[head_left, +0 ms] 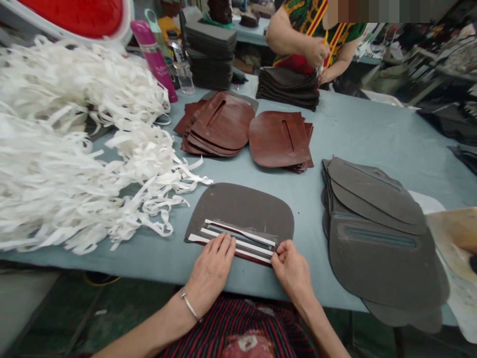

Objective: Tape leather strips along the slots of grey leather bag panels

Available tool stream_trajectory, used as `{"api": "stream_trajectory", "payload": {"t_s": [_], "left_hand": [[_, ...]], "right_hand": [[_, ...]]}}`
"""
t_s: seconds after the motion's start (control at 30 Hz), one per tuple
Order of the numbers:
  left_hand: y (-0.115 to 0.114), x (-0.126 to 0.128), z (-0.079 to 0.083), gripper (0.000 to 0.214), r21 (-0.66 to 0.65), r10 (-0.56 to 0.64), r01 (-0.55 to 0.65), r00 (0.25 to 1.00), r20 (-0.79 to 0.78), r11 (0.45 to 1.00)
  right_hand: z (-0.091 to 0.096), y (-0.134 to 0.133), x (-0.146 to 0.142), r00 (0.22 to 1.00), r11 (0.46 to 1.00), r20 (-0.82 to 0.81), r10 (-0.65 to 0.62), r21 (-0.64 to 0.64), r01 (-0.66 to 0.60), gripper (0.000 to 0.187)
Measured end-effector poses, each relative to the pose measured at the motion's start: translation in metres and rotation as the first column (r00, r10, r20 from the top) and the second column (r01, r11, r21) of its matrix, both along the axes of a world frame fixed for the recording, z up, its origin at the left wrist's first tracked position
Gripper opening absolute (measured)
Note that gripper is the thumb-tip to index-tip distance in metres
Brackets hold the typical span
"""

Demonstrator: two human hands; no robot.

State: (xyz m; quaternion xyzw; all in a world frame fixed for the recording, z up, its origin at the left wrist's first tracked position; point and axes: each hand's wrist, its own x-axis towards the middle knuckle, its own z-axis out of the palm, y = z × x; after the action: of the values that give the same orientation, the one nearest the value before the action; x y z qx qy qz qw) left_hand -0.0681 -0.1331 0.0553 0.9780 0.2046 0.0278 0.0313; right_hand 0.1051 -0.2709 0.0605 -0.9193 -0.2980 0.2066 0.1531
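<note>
A grey rounded panel (242,209) lies on the blue-grey table (365,129) right in front of me. White tape strips (238,233) run along its slot near the front edge. My left hand (210,268) lies flat with fingers stretched over the strips, pressing them down. My right hand (292,268) is closed in a pinch at the right end of a tape strip.
A big heap of peeled white strips (74,149) fills the left. Two piles of brown panels (223,124) (279,139) lie behind, a grey stack (376,223) at right. Another person (316,40) works at a dark stack (288,87) across the table. A pink bottle (154,57) stands far left.
</note>
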Motion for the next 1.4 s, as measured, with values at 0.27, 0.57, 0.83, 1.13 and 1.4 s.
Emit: {"api": "stream_trajectory", "payload": {"t_s": [0.27, 0.57, 0.83, 1.13, 1.4], "left_hand": [[-0.007, 0.000, -0.009, 0.050, -0.101, 0.047, -0.033, 0.988, 0.144, 0.994], [-0.002, 0.004, -0.016, 0.057, -0.089, 0.093, -0.083, 0.990, 0.105, 0.993], [-0.005, 0.014, -0.016, 0.054, -0.073, 0.097, -0.090, 0.991, 0.092, 0.993], [-0.008, 0.013, -0.019, 0.066, -0.069, 0.026, -0.021, 0.998, 0.062, 0.997], [-0.014, 0.023, -0.016, 0.067, -0.099, 0.014, -0.006, 0.997, 0.076, 0.995]], "right_hand": [[-0.007, 0.017, 0.004, 0.868, 0.861, 0.315, 0.383, 0.220, -0.459, 0.013], [-0.019, 0.025, -0.004, 0.812, 0.892, 0.476, 0.336, 0.116, -0.437, 0.016], [-0.012, 0.037, -0.005, 0.837, 0.947, 0.476, 0.270, 0.023, -0.319, 0.014], [-0.010, 0.040, -0.005, 0.848, 0.959, 0.472, 0.240, 0.019, -0.282, 0.014], [-0.010, 0.040, -0.006, 0.846, 0.961, 0.481, 0.231, 0.025, -0.276, 0.014]]}}
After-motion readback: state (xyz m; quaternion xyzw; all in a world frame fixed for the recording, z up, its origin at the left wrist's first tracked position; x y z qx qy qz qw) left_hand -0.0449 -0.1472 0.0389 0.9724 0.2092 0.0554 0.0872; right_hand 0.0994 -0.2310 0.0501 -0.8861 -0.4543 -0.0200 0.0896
